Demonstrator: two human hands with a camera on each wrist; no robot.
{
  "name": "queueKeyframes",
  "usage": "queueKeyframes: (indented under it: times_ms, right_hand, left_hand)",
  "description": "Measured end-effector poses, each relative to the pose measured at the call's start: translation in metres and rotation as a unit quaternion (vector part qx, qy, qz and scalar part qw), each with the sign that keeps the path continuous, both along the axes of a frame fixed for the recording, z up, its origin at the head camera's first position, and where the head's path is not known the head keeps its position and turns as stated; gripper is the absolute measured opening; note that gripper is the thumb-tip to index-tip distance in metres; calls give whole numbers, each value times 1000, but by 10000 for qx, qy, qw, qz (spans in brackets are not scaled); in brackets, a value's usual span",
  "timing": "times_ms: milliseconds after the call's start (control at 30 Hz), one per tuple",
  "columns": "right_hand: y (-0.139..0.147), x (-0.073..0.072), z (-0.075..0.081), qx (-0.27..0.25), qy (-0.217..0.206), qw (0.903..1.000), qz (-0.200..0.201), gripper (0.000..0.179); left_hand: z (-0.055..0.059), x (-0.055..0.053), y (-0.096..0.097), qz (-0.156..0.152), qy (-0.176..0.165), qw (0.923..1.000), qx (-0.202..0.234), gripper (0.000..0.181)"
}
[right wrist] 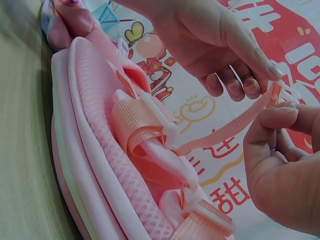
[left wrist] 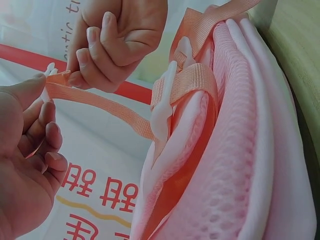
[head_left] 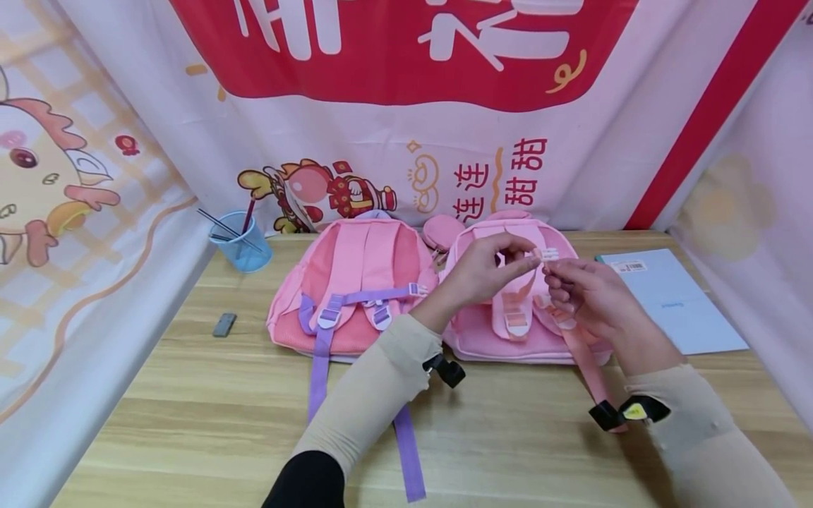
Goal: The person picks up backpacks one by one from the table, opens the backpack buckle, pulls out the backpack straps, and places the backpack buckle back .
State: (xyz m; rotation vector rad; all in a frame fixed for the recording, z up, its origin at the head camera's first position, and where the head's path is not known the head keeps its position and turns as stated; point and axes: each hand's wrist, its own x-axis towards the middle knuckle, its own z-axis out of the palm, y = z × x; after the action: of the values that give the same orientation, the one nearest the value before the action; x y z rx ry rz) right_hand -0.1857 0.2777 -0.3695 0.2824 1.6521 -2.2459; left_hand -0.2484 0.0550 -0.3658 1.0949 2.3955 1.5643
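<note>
Above the right-hand pink backpack (head_left: 483, 346), both hands meet at a white plastic buckle (head_left: 551, 254) on a peach webbing strap (left wrist: 110, 107). My left hand (head_left: 485, 271) pinches the strap's end beside the buckle between thumb and fingers. From the other side, my right hand (head_left: 591, 289) pinches the same end with thumb and forefinger, its other fingers curled. The strap runs from their fingertips back to a white slider (right wrist: 167, 127) on a shoulder strap. A second peach strap (head_left: 587, 367) hangs over the backpack's front right toward the table edge.
To the left lies another pink backpack (head_left: 362, 254) with purple straps (head_left: 409, 458). A blue pen cup (head_left: 244, 247) stands at the back left, near a small grey block (head_left: 224, 324). A light blue booklet (head_left: 679, 300) lies on the right. Printed cloth surrounds the wooden table (head_left: 190, 423).
</note>
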Motion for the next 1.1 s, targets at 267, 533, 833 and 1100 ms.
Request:
queueKeyframes:
  times_ms: [267, 533, 833, 1100]
  right_hand:
    - [-4, 0, 2, -234, -40, 9997, -63, 20]
    - [-4, -1, 5, 189, 142, 9997, 83, 19]
    - [5, 2, 13, 919, 580, 9930, 459, 30]
    - [4, 3, 15, 2843, 1405, 9457, 705, 40]
  left_hand:
    - [-1, 0, 1, -54, 123, 9999, -82, 24]
    - [-1, -1, 0, -103, 420, 9990, -140, 23]
    - [-2, -2, -1, -234, 780, 9955, -480, 20]
    - [-1, -2, 0, -323, 895, 9919, -837, 22]
